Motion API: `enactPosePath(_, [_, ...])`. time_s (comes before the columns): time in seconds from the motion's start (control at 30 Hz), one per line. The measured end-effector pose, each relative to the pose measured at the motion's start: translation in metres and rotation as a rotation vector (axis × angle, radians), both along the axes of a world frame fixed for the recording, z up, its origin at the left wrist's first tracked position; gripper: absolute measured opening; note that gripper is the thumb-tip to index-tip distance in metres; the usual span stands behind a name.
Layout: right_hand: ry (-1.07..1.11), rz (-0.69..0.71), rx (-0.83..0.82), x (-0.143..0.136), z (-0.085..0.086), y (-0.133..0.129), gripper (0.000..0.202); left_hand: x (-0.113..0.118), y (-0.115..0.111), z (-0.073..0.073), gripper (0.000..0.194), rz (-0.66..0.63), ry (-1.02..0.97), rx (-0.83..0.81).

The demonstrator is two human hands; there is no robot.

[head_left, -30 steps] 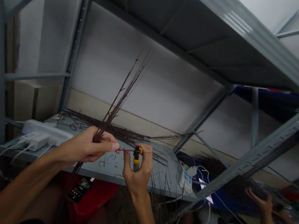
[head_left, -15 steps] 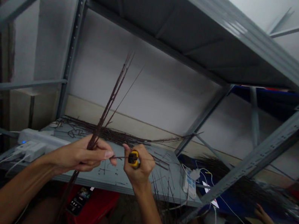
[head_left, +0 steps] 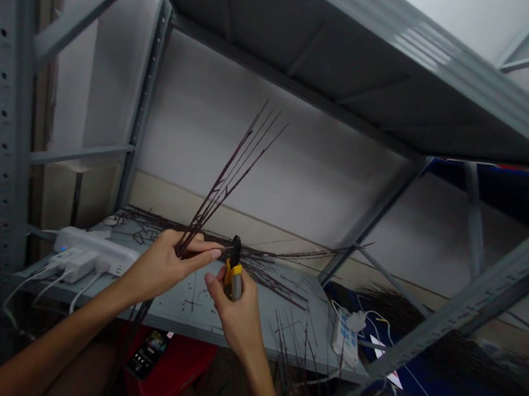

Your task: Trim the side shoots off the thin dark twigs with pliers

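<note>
My left hand (head_left: 166, 266) is closed round a bundle of thin dark twigs (head_left: 223, 184), which stands tilted up to the right and also hangs below the shelf edge. Its thumb and forefinger pinch a short side twig that points towards my right hand. My right hand (head_left: 236, 308) grips pruning shears (head_left: 234, 274) with yellow and grey handles. Their dark jaws point upward, close by the left fingertips at the end of the pinched twig. Whether the blades touch the twig I cannot tell.
Behind my hands, more twigs (head_left: 275, 281) lie along the grey metal shelf (head_left: 163, 316). A power strip (head_left: 117, 256) with plugs stands at left, another (head_left: 346, 339) at right. Below, a phone (head_left: 147, 354) rests on a red stool (head_left: 186, 364). Part of another person shows at lower right.
The shears have turned from pointing at the camera to jaws upward, nearer my left fingertips. The bundle leans further right with its tips spread. The camera view has shifted a little.
</note>
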State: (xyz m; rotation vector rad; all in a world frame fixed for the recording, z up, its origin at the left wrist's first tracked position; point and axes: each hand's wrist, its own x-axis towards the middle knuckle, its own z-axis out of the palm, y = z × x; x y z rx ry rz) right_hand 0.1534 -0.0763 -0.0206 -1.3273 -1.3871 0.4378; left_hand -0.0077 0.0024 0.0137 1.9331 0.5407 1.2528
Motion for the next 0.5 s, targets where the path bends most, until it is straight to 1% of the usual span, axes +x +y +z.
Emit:
enactPosePath(0.1, [0.087, 0.124, -0.098, 0.002, 0.008, -0.022, 0.034, -0.006, -0.008, 0.008, 0.029, 0.012, 0.061, 0.044])
enactPosePath(0.2, [0.076, 0.147, -0.167, 0.010, 0.016, -0.036, 0.040, -0.007, -0.012, 0.010, 0.027, 0.028, 0.104, 0.129])
enactPosePath(0.33, [0.067, 0.177, -0.266, 0.021, 0.024, -0.043, 0.045, -0.004, -0.008, 0.003, 0.025, 0.104, 0.206, 0.326])
enactPosePath(0.4, [0.099, 0.213, -0.318, 0.027, 0.026, -0.043, 0.046, -0.002, -0.005, -0.003, 0.023, 0.112, 0.253, 0.432])
enactPosePath(0.43, [0.116, 0.238, -0.336, 0.029, 0.027, -0.043, 0.046, -0.001, -0.003, -0.006, 0.024, 0.108, 0.272, 0.485])
enactPosePath(0.5, [0.148, 0.277, -0.356, 0.034, 0.027, -0.041, 0.043, 0.000, -0.001, -0.012, 0.033, 0.112, 0.308, 0.576])
